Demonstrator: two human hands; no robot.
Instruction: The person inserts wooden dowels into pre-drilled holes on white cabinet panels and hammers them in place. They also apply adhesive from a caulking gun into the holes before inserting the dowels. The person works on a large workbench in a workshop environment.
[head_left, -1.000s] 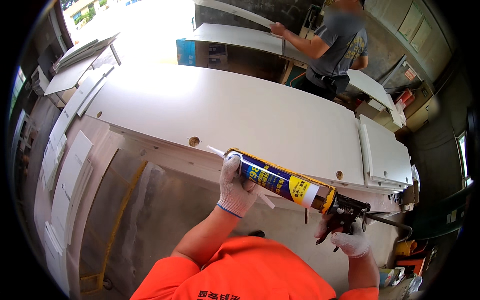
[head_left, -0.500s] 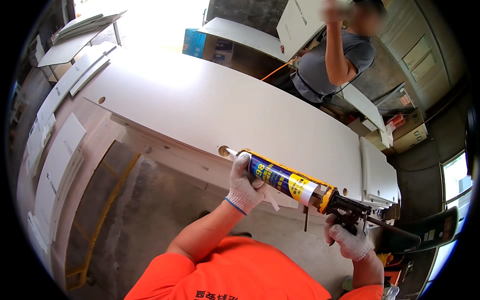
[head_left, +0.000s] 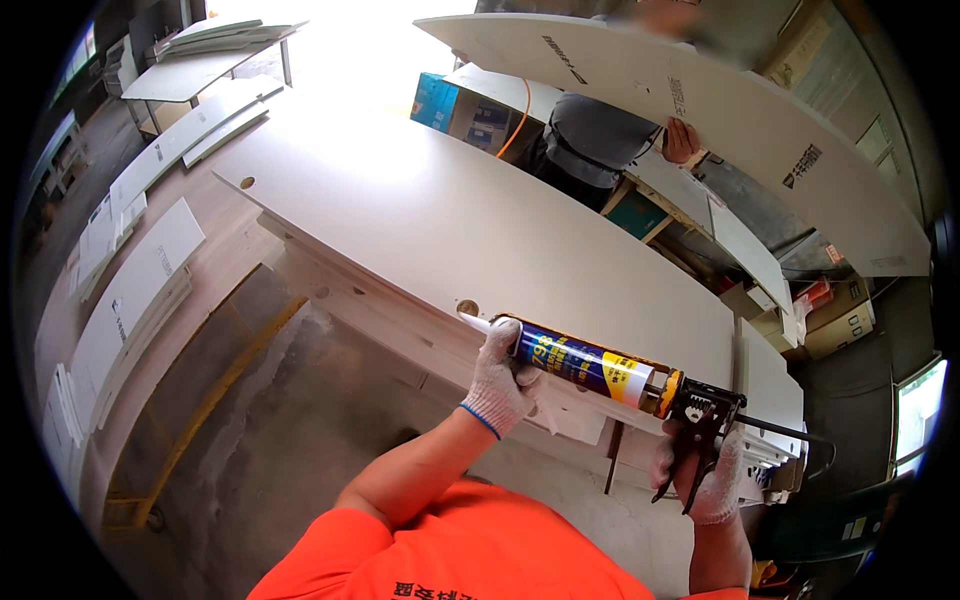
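A caulking gun (head_left: pixel 706 408) loaded with a blue, white and yellow sealant cartridge (head_left: pixel 580 362) spans both my gloved hands. My left hand (head_left: pixel 498 378) wraps around the cartridge's front end, just behind the white nozzle (head_left: pixel 474 322). At the other end, my right hand (head_left: pixel 712 470) is closed around the gun's handle and trigger, its fingers partly hidden by them. The nozzle tip is close to a round hole (head_left: pixel 467 307) in the near edge of a long white panel (head_left: pixel 400 220); whether it touches the panel I cannot tell.
Across the panel, a co-worker's hand (head_left: pixel 681 140) holds up another large white panel (head_left: pixel 600 70). Stacked boards (head_left: pixel 150 275) lie at the left, above a yellow-framed cart (head_left: pixel 215 410). More panels (head_left: pixel 765 385) are piled at the right. An orange hose (head_left: pixel 520 120) hangs behind.
The gun has rolled in my hands, so its handle and trigger now point down toward me. The co-worker's panel has swung broadside across the far side, covering the upper body.
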